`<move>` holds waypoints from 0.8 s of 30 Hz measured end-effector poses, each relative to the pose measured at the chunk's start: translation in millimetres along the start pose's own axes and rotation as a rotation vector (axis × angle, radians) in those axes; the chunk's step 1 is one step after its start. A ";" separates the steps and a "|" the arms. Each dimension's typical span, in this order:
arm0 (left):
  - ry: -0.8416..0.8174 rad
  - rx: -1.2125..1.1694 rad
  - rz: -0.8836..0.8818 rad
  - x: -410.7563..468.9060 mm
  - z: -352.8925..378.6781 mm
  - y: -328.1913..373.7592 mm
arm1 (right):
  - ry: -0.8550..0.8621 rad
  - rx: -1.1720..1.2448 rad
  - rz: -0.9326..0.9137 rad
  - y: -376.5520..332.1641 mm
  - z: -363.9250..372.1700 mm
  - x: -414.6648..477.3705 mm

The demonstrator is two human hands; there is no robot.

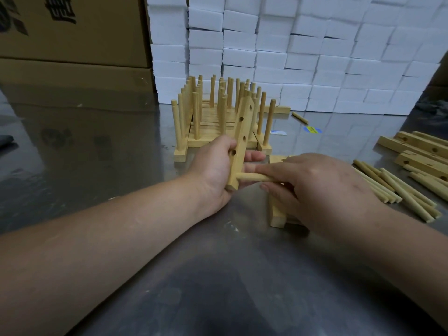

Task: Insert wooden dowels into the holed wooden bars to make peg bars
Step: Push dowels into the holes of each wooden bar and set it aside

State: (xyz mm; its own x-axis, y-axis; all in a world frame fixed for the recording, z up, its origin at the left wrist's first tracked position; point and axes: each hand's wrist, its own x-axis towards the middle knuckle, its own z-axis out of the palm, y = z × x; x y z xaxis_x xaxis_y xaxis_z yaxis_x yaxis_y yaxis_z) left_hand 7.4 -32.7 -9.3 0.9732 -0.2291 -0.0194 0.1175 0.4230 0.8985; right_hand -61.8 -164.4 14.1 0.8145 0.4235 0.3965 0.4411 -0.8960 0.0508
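Observation:
My left hand [214,166] grips a holed wooden bar [242,137] near its lower end and holds it upright, slightly tilted, with several empty holes showing along its face. My right hand [315,190] pinches a wooden dowel [252,177] lying level, its tip at the bar's lowest hole. A pile of loose dowels [397,190] lies on the table to the right. Bare holed bars [421,151] are stacked at the far right. Finished peg bars [218,117] with upright dowels stand stacked behind my hands.
A flat wooden block [277,215] lies under my right hand. One stray dowel [300,117] lies near the wall of white foam blocks [303,57]. Cardboard boxes [72,40] stand at the back left. The table [97,154] is shiny metal.

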 end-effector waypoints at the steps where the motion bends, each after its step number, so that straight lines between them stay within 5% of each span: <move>1: 0.000 0.008 0.003 -0.5 1.1 0.1 | 0.000 -0.020 -0.003 0.2 0.6 0.1; 14: 0.065 0.063 0.056 -4.8 7.8 -2.0 | 0.001 -0.220 -0.016 -0.4 4.9 5.0; 24: 0.077 0.129 0.142 -1.9 6.5 -3.0 | 0.099 -0.055 0.018 -4.0 6.9 2.4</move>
State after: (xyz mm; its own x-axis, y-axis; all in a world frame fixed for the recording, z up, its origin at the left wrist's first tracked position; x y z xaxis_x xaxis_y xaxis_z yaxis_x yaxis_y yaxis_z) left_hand 3.8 -39.3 -9.0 0.9910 -0.1052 0.0824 -0.0435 0.3290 0.9433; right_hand -59.1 -158.9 8.5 0.7797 0.3949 0.4859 0.4036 -0.9103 0.0922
